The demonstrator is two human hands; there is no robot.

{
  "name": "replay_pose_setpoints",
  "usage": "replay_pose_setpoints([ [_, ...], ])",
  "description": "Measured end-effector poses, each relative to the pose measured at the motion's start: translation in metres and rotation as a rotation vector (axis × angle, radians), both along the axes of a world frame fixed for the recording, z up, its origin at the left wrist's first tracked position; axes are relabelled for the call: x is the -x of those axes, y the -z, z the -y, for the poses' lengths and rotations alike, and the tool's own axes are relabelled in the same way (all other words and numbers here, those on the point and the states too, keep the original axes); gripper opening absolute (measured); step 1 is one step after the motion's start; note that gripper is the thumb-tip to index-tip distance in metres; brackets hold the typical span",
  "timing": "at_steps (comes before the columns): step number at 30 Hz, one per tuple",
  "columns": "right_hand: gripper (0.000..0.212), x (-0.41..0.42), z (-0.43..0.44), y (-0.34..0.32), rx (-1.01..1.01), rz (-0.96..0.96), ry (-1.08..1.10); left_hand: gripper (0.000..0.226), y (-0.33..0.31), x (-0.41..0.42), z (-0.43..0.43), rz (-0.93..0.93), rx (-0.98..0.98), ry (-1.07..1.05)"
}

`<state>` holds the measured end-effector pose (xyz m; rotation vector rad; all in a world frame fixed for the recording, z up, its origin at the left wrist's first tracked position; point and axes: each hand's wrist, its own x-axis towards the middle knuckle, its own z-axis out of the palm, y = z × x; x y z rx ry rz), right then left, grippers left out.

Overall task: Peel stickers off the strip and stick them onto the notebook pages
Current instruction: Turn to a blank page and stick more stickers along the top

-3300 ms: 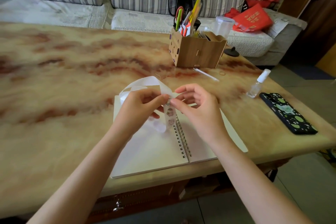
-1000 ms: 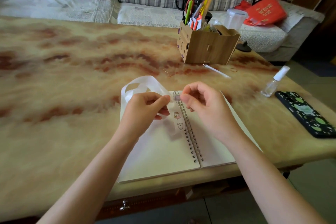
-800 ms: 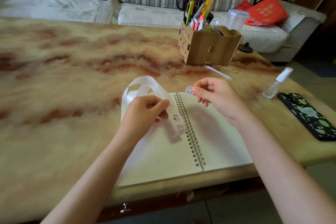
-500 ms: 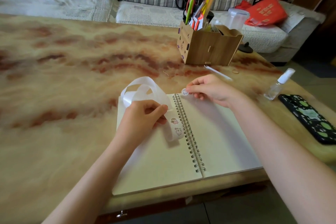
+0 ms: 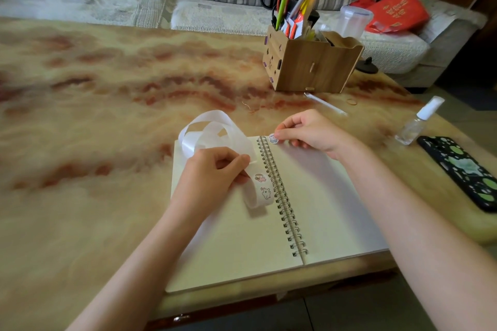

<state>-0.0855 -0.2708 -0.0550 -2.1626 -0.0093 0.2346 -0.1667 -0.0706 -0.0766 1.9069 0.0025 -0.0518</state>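
Observation:
An open spiral notebook point(image 5: 317, 201) with blank cream pages lies at the table's near edge. My left hand point(image 5: 212, 174) pinches a curling white sticker strip point(image 5: 212, 131) above the left page; two small cartoon stickers show on its hanging end point(image 5: 262, 185). My right hand point(image 5: 309, 130) holds one small round sticker point(image 5: 273, 138) between thumb and fingertips at the top left corner of the right page, beside the spiral binding. I cannot tell whether the sticker touches the paper.
A wooden organizer box point(image 5: 312, 67) with scissors and pens stands behind the notebook. A clear pen point(image 5: 325, 103), a small spray bottle point(image 5: 416, 122) and a dark patterned phone point(image 5: 460, 169) lie to the right. A striped sofa runs behind the marbled table point(image 5: 94, 105).
My right hand peeled a sticker off the strip, carried it away from my left hand and lowered it to the top of the right page. My left hand kept hold of the strip.

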Motion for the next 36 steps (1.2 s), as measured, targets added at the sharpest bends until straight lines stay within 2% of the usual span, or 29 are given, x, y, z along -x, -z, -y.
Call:
replay_pose_setpoints([
  [24, 0.012, 0.0, -0.004, 0.014, 0.042, 0.113, 0.068, 0.021, 0.001, 0.0, 0.001, 0.007, 0.011, 0.006],
  [28, 0.027, -0.004, -0.002, 0.017, -0.013, 0.109, 0.119, 0.022, 0.001, 0.0, 0.001, 0.008, 0.009, 0.002],
  [32, 0.022, -0.007, 0.0, 0.02, 0.017, 0.122, 0.125, 0.024, 0.0, 0.0, 0.001, 0.005, -0.003, 0.004],
  [36, 0.011, -0.006, -0.001, 0.021, -0.035, 0.12, 0.134, 0.024, 0.001, 0.0, 0.001, 0.012, -0.008, 0.005],
])
